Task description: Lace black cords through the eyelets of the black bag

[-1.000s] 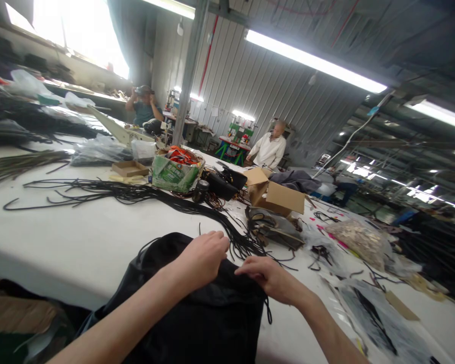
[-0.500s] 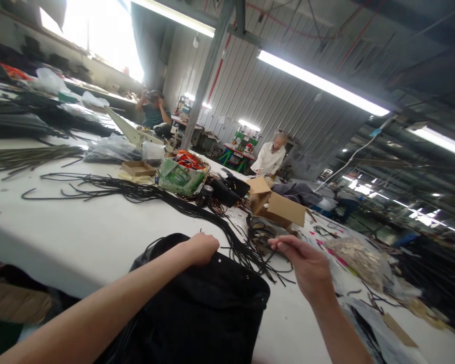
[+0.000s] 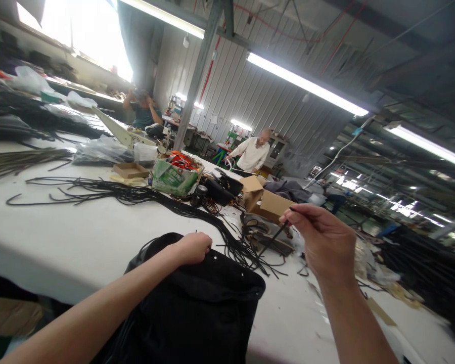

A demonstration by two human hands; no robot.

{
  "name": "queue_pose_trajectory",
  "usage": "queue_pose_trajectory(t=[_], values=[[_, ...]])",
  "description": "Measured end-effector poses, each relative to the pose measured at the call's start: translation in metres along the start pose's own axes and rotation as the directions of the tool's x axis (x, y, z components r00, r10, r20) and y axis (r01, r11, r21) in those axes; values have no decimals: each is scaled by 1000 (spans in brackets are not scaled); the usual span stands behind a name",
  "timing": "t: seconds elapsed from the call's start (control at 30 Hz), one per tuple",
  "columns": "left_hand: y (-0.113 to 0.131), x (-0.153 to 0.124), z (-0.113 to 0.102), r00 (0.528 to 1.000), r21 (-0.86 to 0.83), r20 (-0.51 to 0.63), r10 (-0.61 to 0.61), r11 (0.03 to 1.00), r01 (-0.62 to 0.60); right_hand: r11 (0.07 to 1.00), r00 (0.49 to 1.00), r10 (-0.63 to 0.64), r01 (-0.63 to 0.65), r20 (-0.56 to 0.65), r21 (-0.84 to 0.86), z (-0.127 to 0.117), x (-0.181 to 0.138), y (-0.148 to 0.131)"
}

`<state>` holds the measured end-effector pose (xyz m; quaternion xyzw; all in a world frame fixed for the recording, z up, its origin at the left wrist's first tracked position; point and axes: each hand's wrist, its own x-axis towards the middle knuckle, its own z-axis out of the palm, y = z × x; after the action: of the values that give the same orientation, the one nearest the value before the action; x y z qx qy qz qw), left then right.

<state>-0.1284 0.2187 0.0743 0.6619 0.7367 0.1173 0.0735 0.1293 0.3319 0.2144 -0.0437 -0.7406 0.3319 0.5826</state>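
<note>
A black fabric bag (image 3: 208, 303) lies at the near edge of the white table (image 3: 79, 237). My left hand (image 3: 191, 247) rests closed on the bag's top rim, gripping the fabric. My right hand (image 3: 324, 240) is raised above the table to the right, fingers pinched on the end of a thin black cord (image 3: 271, 240). The cord runs down and left into a long bundle of black cords (image 3: 144, 194) spread across the table.
Beyond the cords stand a green box (image 3: 174, 177) with orange items, an open cardboard box (image 3: 263, 199), a flat small box (image 3: 129, 170) and plastic bags. Two other people are at the far end, one seated (image 3: 140, 108), one in white (image 3: 252, 151).
My right hand left the bag's rim, took a black cord from the bundle and lifted it up and to the right. My left hand stayed on the bag.
</note>
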Motion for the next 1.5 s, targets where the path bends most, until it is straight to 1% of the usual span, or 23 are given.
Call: queue_pose_trajectory(t=[0.1, 0.23, 0.37, 0.43, 0.47, 0.5, 0.57, 0.6, 0.63, 0.7, 0.77, 0.83, 0.87, 0.93, 0.97, 1.0, 1.03, 1.07, 1.13, 1.23, 1.33, 1.4, 1.5], values=[[-5, -1, 7, 1000, -34, -30, -5, 999, 4, 999, 1000, 26, -26, 10, -21, 7, -1, -4], [-7, -4, 15, 998, -54, -69, 11, 998, -15, 999, 998, 3, -6, -59, -51, 10, 1, -4], [7, -9, 12, 988, -60, -143, 55, 996, -64, 992, 997, 38, -29, 69, -120, 15, -3, -3], [22, -12, 3, 980, -183, -172, 104, 974, -136, 980, 988, 40, -10, 148, -198, 22, -7, -7], [32, -14, -4, 971, -309, -182, 155, 928, -206, 974, 984, 45, -4, 174, -226, 28, -9, -10], [43, -17, -11, 955, -457, -201, 217, 842, -287, 971, 980, 57, -11, 188, -238, 33, -11, -12], [65, -21, -27, 912, -700, -281, 299, 586, -408, 974, 977, 91, -47, 193, -221, 43, -12, -15], [75, -23, -35, 897, -750, -327, 296, 496, -437, 977, 974, 113, -73, 195, -201, 46, -11, -13], [83, -25, -41, 890, -756, -371, 266, 470, -456, 978, 969, 143, -107, 203, -179, 47, -10, -9], [92, -28, -50, 881, -731, -443, 165, 502, -462, 954, 937, 266, -223, 228, -199, 40, -10, 8], [91, -31, -53, 873, -718, -478, 90, 533, -448, 865, 856, 465, -387, 224, -319, 24, -17, 35], [84, -34, -53, 881, -731, -470, 60, 533, -426, 704, 716, 669, -525, 198, -478, 7, -34, 65], [79, -35, -52, 887, -732, -459, 53, 544, -411, 605, 608, 767, -577, 206, -548, -1, -45, 78], [71, -38, -49, 896, -716, -443, 37, 588, -378, 407, 318, 913, -650, 257, -642, -11, -70, 98], [68, -39, -48, 900, -705, -436, 30, 611, -362, 346, 189, 935, -671, 300, -656, -13, -82, 105], [66, -39, -47, 903, -698, -429, 21, 627, -347, 314, 100, 933, -693, 345, -649, -15, -92, 109], [64, -40, -45, 905, -695, -425, 12, 636, -334, 311, 59, 919, -715, 390, -626, -15, -99, 111], [62, -39, -44, 907, -697, -420, 1, 640, -324, 330, 64, 904, -734, 422, -594, -15, -103, 112], [57, -39, -43, 912, -722, -408, -30, 623, -302, 402, 155, 883, -735, 443, -546, -15, -105, 113], [49, -39, -45, 911, -766, -403, -84, 576, -285, 514, 296, 847, -663, 441, -543, -14, -100, 119], [41, -43, -48, 899, -826, -403, -175, 492, -274, 589, 388, 807, -585, 446, -557, -14, -96, 123], [37, -46, -48, 898, -867, -384, -213, 417, -272, 618, 396, 786, -529, 475, -582, -13, -92, 123], [35, -47, -45, 906, -884, -366, -212, 384, -267, 640, 323, 768, -436, 554, -633, -6, -83, 121]])
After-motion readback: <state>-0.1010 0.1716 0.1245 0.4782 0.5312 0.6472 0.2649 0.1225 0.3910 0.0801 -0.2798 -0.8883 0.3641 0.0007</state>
